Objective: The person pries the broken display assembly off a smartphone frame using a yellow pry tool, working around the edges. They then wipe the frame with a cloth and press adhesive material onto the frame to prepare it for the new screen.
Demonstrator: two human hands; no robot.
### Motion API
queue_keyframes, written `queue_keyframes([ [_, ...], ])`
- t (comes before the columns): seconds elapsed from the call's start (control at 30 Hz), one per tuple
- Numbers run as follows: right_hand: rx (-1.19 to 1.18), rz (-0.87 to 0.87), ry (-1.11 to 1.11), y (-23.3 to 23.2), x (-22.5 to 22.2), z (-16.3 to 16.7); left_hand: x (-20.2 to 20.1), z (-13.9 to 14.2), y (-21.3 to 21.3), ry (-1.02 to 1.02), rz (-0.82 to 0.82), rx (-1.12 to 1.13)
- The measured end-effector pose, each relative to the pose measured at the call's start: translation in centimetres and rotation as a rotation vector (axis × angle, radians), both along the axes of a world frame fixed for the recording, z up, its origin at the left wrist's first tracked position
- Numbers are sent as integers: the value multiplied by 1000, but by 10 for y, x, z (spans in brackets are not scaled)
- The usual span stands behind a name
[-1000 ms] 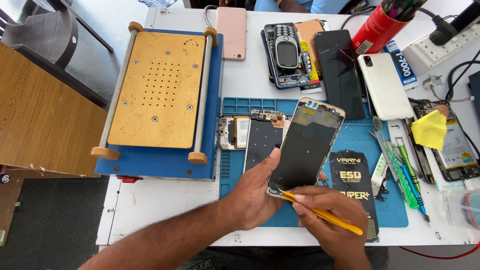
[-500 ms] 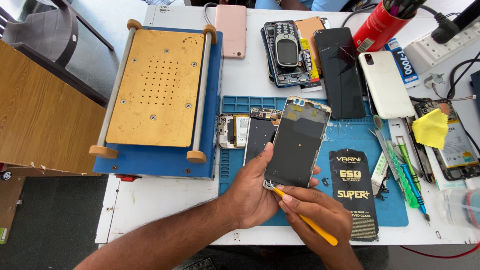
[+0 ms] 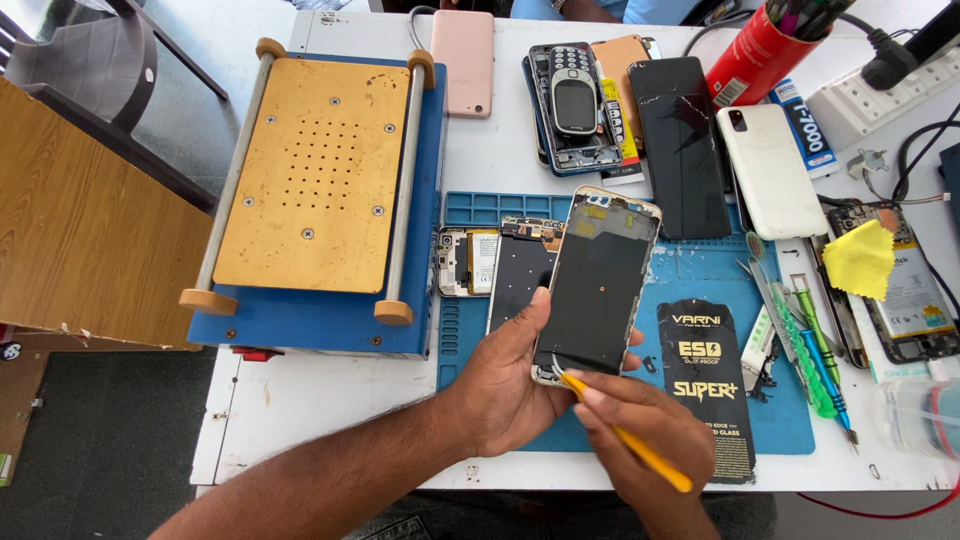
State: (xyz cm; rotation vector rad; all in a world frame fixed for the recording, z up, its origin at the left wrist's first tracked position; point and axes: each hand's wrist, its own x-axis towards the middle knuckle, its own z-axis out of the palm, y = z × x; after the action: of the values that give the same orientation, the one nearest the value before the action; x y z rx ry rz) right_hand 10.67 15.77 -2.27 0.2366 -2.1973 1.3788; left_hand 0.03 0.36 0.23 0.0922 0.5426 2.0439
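The left hand (image 3: 505, 385) grips the phone frame (image 3: 598, 285) by its lower edge, above the blue mat (image 3: 700, 270). The right hand (image 3: 650, 440) pinches a yellow tool (image 3: 625, 440), tip at the frame's bottom corner. Beyond the mat, a red cup (image 3: 755, 50) holds pens.

The scene is viewed from a single head-worn camera, aimed steeply down at the surface (image 3: 330, 420). It is held close above the near edge, facing the far side.
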Motion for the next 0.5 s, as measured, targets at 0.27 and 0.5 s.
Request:
queue_keyframes([
  [0.27, -399, 25, -89, 15, 11, -22, 1, -1, 2, 63, 19, 16],
  [0.5, -194, -45, -85, 16, 9, -19, 0, -1, 3, 62, 41, 5],
])
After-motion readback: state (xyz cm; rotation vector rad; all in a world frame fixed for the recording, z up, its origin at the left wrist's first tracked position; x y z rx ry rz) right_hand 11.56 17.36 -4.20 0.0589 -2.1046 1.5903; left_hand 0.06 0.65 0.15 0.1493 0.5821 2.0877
